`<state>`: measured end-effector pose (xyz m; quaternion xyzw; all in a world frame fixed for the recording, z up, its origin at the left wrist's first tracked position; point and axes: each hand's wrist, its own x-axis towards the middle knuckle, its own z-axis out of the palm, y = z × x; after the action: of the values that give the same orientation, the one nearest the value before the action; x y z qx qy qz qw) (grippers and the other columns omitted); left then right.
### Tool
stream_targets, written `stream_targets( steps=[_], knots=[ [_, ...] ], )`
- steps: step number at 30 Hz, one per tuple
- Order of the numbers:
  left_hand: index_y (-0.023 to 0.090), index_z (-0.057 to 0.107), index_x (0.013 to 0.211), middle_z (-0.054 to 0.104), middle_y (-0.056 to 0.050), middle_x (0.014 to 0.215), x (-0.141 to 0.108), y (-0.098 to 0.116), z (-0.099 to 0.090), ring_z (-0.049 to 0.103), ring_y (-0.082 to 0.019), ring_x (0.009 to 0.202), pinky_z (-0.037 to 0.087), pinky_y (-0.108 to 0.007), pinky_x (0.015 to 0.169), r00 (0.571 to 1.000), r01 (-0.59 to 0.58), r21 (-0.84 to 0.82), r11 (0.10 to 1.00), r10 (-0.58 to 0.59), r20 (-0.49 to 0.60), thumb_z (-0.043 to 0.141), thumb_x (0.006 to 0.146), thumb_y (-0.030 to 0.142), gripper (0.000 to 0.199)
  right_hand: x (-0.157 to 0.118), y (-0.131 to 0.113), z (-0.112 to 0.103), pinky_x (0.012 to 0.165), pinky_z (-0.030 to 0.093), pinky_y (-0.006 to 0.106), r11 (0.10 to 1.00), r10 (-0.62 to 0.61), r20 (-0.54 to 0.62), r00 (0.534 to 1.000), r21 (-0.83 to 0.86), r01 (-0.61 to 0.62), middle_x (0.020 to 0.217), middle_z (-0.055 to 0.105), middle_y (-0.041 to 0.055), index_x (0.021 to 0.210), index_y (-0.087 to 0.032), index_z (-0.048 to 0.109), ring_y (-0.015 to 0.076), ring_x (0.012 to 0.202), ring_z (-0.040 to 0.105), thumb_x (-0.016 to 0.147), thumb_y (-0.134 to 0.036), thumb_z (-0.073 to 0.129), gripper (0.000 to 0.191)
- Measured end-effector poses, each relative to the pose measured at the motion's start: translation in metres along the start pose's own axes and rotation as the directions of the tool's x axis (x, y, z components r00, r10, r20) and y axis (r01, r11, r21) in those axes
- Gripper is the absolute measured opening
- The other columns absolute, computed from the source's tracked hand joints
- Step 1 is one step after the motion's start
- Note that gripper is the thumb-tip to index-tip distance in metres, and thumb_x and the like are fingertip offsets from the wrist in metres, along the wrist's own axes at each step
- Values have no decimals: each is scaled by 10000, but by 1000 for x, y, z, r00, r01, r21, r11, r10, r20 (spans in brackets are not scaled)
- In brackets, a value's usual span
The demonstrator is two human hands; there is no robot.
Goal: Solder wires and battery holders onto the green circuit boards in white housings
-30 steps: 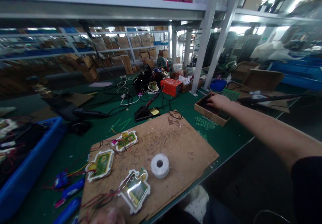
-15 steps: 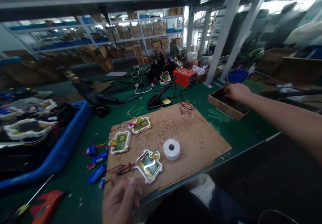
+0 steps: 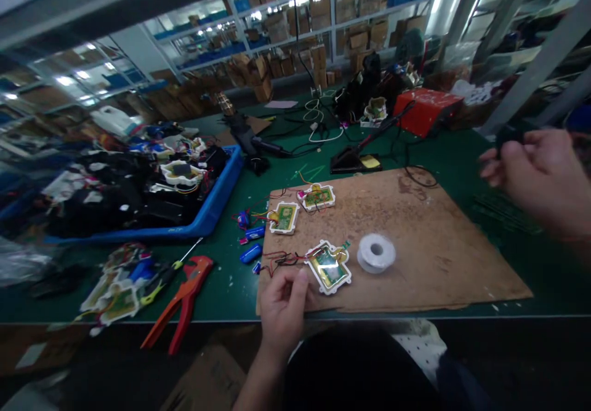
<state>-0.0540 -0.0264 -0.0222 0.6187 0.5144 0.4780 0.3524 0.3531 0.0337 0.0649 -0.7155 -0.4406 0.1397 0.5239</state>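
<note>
Plainly countable on the brown board (image 3: 415, 269) are three white-framed circuit modules: a rear one (image 3: 318, 197), a left one (image 3: 283, 218) and a front one (image 3: 329, 267). One white spool (image 3: 376, 253) lies flat just right of the front module, its centre hole facing up.

Two bare hands are in view. The left hand (image 3: 282, 303) is beside the front module's lower left edge, fingers curled and thumb near the index finger; whether it pinches a wire or touches the frame, I cannot tell. The right hand (image 3: 538, 168), blurred, is raised over the bench's right side, thumb and fingers closed on one dark piece (image 3: 508, 137) too smeared to identify.

At least four blue pieces (image 3: 250, 253) lie along the board's left edge, near red and black wires (image 3: 280, 258). Further left are one pair of red-orange cutters (image 3: 187, 303) and one blue crate (image 3: 210, 217) heaped with dark and white parts, too jumbled to count. Behind the board stand one orange-red box (image 3: 425, 111) and one black stand (image 3: 353, 159) with a yellow pad (image 3: 370, 162).

No brand is legible. The crate's near rim bears a small pale marking, too faint to read; a carton (image 3: 46, 349) below the bench at left carries one whitish label, likewise unreadable.
</note>
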Motion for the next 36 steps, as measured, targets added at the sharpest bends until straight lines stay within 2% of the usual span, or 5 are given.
stream_targets(
  steps=[6,11,19,25,36],
  knots=[
    [240,674,1287,708,-72,1204,32,30,1,664,-217,1015,517,-359,936,956,-190,259,947,118,270,665,967,336,335,-21,-42,106,533,366,218,897,-24,313,949,426,-117,883,521,9,1164,-224,627,78,645,423,1053,-337,421,261],
    [224,723,1184,736,-56,1172,44,32,6,672,-188,1116,512,-333,1016,864,-261,177,949,148,481,589,1023,286,219,-50,-46,154,474,312,204,701,-14,559,829,597,-391,819,406,-1,989,-179,687,99,641,328,960,-521,558,367],
    [242,772,1094,755,-52,1234,47,31,11,696,-190,1151,518,-326,1041,846,-174,96,980,99,524,670,979,291,161,-57,-22,153,480,349,221,691,-33,670,742,552,-467,811,377,-1,1008,-210,670,119,644,352,962,-548,498,381],
    [200,684,1073,691,18,686,66,35,14,549,-96,445,446,-215,467,917,37,110,993,-78,391,471,1070,393,288,-52,-7,157,770,532,315,858,-166,629,760,472,-204,1020,586,49,1215,-234,602,167,885,570,988,-555,489,409],
    [186,675,894,684,-26,826,92,27,39,627,-157,769,481,-262,719,941,-101,79,992,69,330,519,1038,315,249,-60,-4,154,1061,520,511,916,-399,685,609,333,225,1280,681,111,1331,-250,511,260,1179,656,1025,-474,488,381]
  ],
)
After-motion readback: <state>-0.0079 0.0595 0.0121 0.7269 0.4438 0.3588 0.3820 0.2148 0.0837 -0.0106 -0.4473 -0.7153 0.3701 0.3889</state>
